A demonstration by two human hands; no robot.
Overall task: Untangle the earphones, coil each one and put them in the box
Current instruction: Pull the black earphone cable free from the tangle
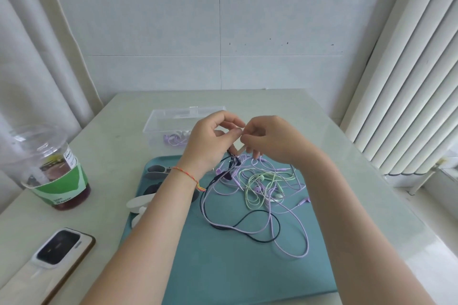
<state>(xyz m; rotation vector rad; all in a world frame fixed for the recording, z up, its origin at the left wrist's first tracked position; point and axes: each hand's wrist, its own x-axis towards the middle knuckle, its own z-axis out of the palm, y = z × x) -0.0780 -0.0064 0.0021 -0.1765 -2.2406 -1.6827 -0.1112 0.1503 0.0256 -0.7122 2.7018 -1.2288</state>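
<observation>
Both hands are raised together above the far edge of the teal tray [247, 267], and the move ahead turns on what hangs beneath them: the tangle of earphones [257, 188] lies below and toward the person from the fingertips, with a dark cord [250, 218] and a lilac cord [292, 228] rising in a bunch from the tray to the underside of the left hand [210, 141]. That bunch runs roughly upright, while the loose loops below it sprawl flat across the tray, the pale green cord [255, 195] under the right hand [270, 140]. The left hand is curled, thumb and forefinger closed toward each other, gripping the gathered strands; the right hand meets it fingertip to fingertip and seems to pinch a thin strand between thumb and forefinger, though the strand itself is too fine to make out there. Neither hand is nearer; they touch. Just beyond the knuckles sits the clear box [173, 116], open, with a lilac set already inside.
</observation>
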